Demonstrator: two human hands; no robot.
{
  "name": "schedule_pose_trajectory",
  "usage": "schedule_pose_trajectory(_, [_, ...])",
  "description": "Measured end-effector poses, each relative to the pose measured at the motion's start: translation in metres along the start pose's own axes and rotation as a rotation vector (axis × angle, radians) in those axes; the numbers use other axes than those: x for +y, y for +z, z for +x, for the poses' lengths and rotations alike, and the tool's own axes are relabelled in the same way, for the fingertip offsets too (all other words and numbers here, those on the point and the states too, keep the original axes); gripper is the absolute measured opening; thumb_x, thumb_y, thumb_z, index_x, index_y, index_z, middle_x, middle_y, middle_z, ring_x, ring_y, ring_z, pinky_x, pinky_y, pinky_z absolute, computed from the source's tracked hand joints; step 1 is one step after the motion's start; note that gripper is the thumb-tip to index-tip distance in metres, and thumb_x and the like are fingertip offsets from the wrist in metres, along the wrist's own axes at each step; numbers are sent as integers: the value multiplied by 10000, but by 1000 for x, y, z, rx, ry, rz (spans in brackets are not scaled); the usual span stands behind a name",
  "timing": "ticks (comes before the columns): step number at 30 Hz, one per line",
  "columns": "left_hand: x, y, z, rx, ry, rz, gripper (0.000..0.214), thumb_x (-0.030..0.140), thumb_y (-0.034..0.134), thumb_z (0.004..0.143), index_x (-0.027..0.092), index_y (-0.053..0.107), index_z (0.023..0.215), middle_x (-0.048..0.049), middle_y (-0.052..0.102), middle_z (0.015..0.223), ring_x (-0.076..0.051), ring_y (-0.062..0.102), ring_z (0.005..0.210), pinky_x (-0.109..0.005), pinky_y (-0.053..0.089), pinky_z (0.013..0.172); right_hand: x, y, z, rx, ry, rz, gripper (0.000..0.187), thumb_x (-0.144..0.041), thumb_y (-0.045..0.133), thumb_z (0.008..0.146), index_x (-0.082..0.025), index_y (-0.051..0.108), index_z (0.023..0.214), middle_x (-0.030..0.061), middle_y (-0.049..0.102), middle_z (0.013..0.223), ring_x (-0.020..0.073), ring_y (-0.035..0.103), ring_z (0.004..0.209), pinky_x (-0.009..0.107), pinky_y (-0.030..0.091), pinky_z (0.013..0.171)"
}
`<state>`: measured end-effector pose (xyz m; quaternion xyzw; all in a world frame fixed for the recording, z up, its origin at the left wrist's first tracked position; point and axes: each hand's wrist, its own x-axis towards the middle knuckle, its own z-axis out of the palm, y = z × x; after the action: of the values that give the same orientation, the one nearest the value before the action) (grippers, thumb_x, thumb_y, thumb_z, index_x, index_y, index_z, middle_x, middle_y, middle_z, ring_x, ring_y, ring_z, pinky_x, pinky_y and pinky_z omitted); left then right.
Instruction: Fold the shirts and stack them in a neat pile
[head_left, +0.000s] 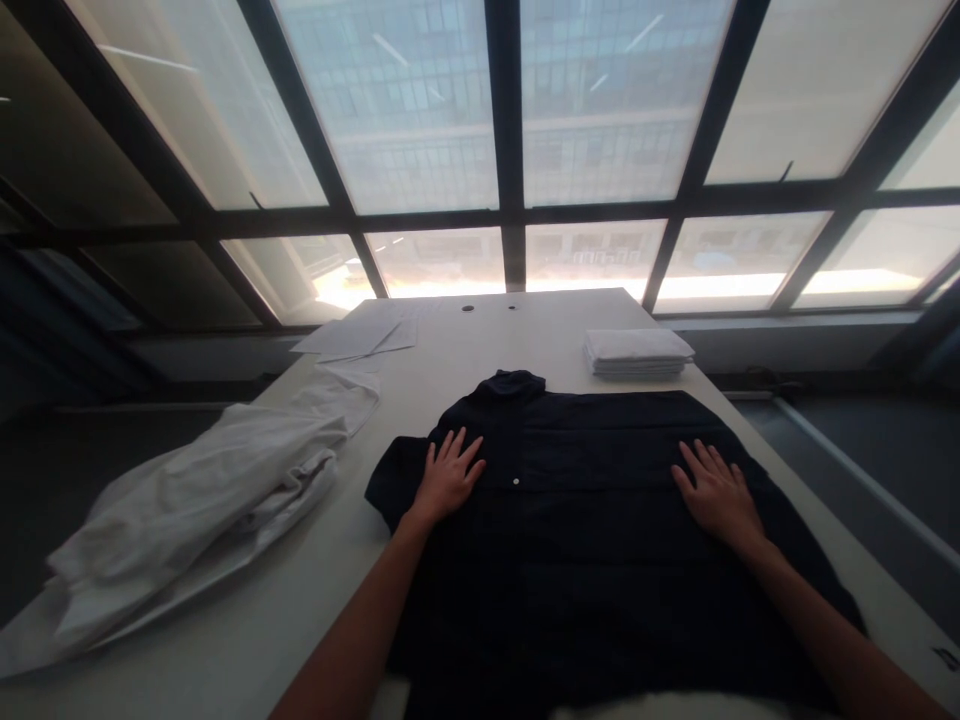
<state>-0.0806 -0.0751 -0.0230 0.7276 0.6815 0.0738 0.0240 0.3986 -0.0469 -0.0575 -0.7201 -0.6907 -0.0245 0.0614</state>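
Note:
A dark navy shirt (585, 560) lies spread on the white table in front of me, its collar toward the window. A small white button (516, 482) shows on it left of the middle. My left hand (451, 474) rests flat on the shirt's left part, below the collar, with fingers apart. Further right, my right hand (716, 490) lies flat on the cloth near the shirt's right side, fingers spread. Neither hand grips the fabric. The lower end of the shirt runs out of view at the bottom.
Crumpled white cloth (202, 510) lies along the table's left side. Flat white sheets (352, 335) are at the far left, and a folded white stack (637, 353) sits at the far right. The table (480, 345) has two round holes near its far edge, by the windows.

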Motion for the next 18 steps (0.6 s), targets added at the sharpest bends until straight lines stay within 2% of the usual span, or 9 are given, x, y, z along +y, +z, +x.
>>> schedule_pose_trajectory(7, [2,1,0,51,-7,7,480,434,415,1037,322,475,1500,-67,327,1628,-306,248,1515,-592,210,1194,-2,-3,0,6,12,24,640,-496,239,1014,-185,396,1550,93,330,1629,262,242,1513,507,211,1205])
schedule_pose_trajectory(18, [5,-2,0,61,-21,7,473,408,425,1029,328,485,1491,-58,354,1617,-290,275,1506,-570,222,1200,-3,-5,1,16,19,26,617,-475,262,1017,-178,429,1531,91,358,1615,256,265,1506,498,228,1201])
